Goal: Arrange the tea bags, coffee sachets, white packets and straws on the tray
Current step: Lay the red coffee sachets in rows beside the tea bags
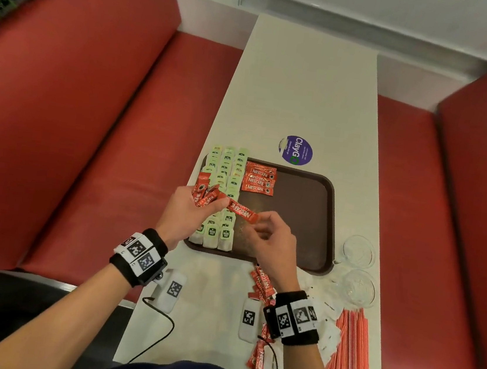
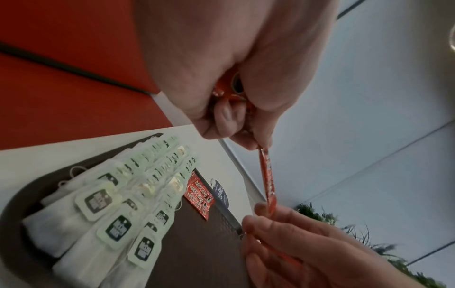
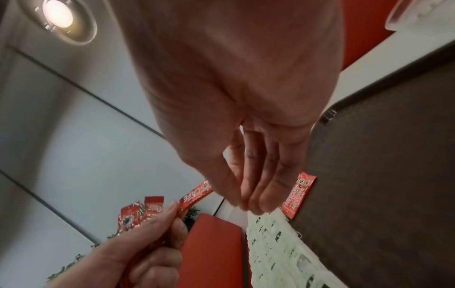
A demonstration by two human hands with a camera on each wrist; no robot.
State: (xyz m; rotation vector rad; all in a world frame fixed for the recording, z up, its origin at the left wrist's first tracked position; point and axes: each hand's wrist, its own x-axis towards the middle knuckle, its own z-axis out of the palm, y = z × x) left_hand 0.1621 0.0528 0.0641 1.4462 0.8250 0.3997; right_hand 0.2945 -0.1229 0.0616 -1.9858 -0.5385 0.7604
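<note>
My left hand (image 1: 216, 205) grips a bundle of red coffee sachets (image 1: 204, 195) above the left part of the brown tray (image 1: 317, 224). One coffee sachet (image 1: 242, 211) sticks out of that bundle, and my right hand (image 1: 259, 218) pinches its far end between thumb and fingers. In the left wrist view this sachet (image 2: 267, 177) spans between both hands. Rows of green-tagged tea bags (image 1: 228, 176) fill the tray's left side, with stacked sachets (image 1: 259, 181) beside them at the back. Loose sachets (image 1: 263, 285), white packets (image 1: 328, 332) and red straws (image 1: 351, 344) lie on the table near me.
Two glass cups (image 1: 360, 250) stand right of the tray. A purple sticker (image 1: 295, 149) lies behind it. Two white marker blocks (image 1: 172, 290) with cables sit at the table's near edge. Red bench seats flank the narrow white table (image 1: 309, 85).
</note>
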